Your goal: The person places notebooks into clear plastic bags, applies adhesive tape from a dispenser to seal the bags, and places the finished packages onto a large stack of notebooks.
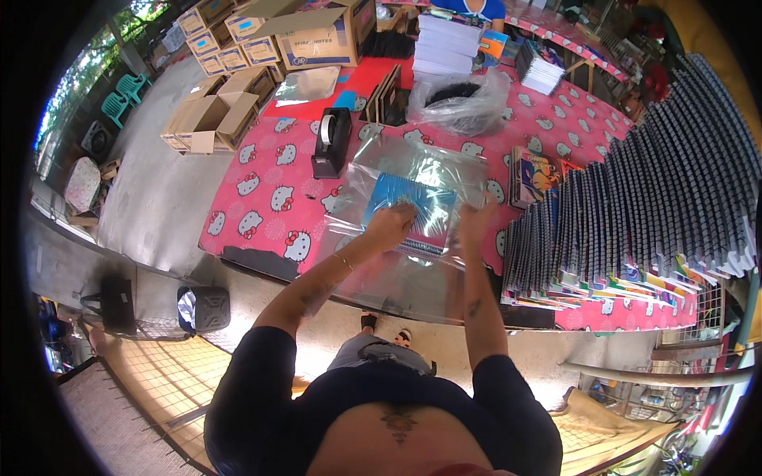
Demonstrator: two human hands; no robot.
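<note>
A stack of spiral notebooks (431,199) with a blue top cover lies in front of me among sheets of clear plastic (381,274) on the table. Glossy film covers at least part of the stack. My left hand (390,224) rests over its left side, fingers curled and pinching the film on top of the blue cover. Beside the stack's right edge, my right hand (474,223) is closed on the plastic's edge; it is slightly blurred. More clear film (440,163) spreads out beyond the notebooks.
A black tape dispenser (332,143) stands at the left. Long rows of spiral notebooks (619,194) fill the right side, near a small notebook pile (533,176). Further back are a plastic bag of black coils (460,101), a white paper stack (447,46), cartons (317,36) and another person (476,8).
</note>
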